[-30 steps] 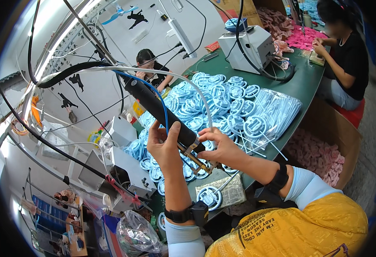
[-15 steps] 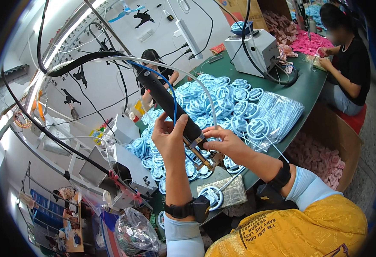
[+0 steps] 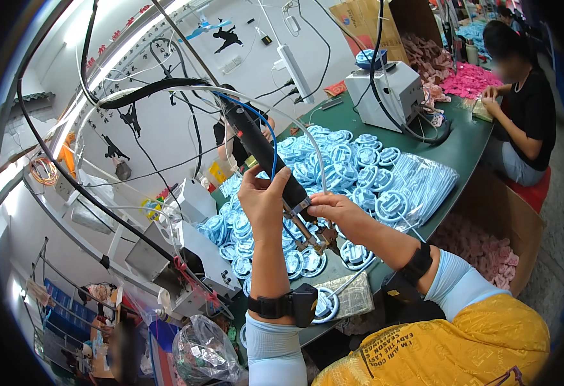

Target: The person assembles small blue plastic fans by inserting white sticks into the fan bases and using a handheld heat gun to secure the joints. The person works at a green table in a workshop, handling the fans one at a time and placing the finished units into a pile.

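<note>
A black electric screwdriver (image 3: 256, 138) hangs slantwise over the table, with a blue air hose and a pale feed tube running to it. My left hand (image 3: 261, 201) is closed round the left side of its lower body, thumb toward me and fingers partly hidden behind. My right hand (image 3: 338, 211) pinches the metal collar at its lower end. Below the collar the brass nozzle (image 3: 313, 238) points down above light-blue round plastic pieces. One ring-shaped blue piece (image 3: 326, 305) with a strap lies at the near edge, partly on a flat wrapped block (image 3: 353, 293).
A big heap of blue pieces (image 3: 340, 157) covers the green table (image 3: 465, 132), beside bagged straps (image 3: 427, 186). White machine boxes (image 3: 388, 90) stand behind and at left. A carton (image 3: 481, 251) of pink parts is right. Cables hang overhead. One co-worker (image 3: 520, 109) sits right, another behind.
The view has shifted a little, so the table and tool sit slightly further right. Both my hands keep their grip on the screwdriver. The co-worker at right has brought their hands closer together.
</note>
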The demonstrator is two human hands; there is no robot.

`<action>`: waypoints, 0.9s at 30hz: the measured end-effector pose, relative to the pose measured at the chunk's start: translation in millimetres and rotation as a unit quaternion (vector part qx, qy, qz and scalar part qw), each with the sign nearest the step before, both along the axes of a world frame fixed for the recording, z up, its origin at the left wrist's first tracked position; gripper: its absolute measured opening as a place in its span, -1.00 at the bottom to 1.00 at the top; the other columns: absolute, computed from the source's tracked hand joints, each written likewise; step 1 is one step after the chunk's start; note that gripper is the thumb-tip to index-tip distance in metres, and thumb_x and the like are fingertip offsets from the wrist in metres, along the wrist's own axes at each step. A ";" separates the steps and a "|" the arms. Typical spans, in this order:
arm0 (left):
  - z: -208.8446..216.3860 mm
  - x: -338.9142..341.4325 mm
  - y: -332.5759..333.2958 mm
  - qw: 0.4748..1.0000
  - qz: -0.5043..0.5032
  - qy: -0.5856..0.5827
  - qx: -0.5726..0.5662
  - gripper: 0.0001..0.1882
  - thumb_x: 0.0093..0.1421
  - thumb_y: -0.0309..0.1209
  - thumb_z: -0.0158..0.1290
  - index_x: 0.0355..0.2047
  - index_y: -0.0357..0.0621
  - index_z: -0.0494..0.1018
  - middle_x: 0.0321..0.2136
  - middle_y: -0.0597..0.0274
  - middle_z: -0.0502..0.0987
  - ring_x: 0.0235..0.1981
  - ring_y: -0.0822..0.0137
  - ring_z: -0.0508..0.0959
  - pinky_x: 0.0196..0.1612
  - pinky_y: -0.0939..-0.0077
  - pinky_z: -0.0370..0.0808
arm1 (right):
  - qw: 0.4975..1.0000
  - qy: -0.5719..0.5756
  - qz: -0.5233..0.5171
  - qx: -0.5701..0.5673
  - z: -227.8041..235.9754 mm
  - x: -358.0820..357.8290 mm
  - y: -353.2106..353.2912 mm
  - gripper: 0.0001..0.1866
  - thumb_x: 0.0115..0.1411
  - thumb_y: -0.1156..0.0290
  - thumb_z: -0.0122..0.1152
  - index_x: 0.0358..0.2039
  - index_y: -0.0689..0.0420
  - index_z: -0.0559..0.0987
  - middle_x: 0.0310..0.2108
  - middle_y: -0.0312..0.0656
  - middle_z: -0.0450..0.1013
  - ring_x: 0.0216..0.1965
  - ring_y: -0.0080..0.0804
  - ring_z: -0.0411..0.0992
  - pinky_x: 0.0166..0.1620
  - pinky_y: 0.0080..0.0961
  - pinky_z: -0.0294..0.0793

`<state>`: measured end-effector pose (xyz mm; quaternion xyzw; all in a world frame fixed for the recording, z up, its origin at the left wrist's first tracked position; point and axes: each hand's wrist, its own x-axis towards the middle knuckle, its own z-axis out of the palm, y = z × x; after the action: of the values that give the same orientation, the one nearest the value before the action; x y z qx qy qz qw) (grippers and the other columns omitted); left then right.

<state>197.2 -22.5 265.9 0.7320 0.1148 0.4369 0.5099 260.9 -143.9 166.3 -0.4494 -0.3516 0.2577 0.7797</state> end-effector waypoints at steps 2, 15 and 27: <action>-1.0 1.4 3.6 1.000 0.011 0.002 0.020 -0.56 0.00 -0.38 0.33 -0.15 -0.36 0.50 -0.60 0.29 0.48 -0.59 0.50 0.51 -0.50 0.61 0.42 | 1.000 -0.001 0.000 0.004 3.0 -1.4 0.4 -0.75 0.22 0.35 0.23 -0.16 0.24 0.63 -0.17 -0.27 0.43 -0.11 -0.51 0.42 -0.01 -0.52 0.35; -3.2 2.0 0.0 0.998 0.042 0.014 0.051 -0.52 -0.04 -0.33 0.32 -0.16 -0.37 0.49 -0.59 0.21 0.54 -0.58 0.44 0.55 -0.47 0.55 0.47 | 0.997 0.078 0.020 0.009 -3.9 -2.7 9.3 -0.73 0.14 0.37 0.34 -0.19 0.21 0.55 -0.33 -0.25 0.45 -0.45 -0.57 0.46 -0.52 -0.57 0.49; -0.1 2.6 -9.1 0.998 0.039 0.008 0.047 -0.61 -0.01 -0.41 0.33 -0.19 -0.33 0.51 -0.60 0.26 0.50 -0.58 0.51 0.49 -0.48 0.67 0.38 | 0.998 0.053 -0.006 -0.013 -0.4 -1.7 2.3 -0.64 0.09 0.34 0.41 -0.17 0.20 0.50 -0.33 -0.24 0.43 -0.44 -0.60 0.45 -0.62 -0.64 0.39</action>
<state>199.8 -31.6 265.9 0.7535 0.1268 0.4558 0.4564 259.2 -141.6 165.9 -0.4474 -0.3032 0.2810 0.7931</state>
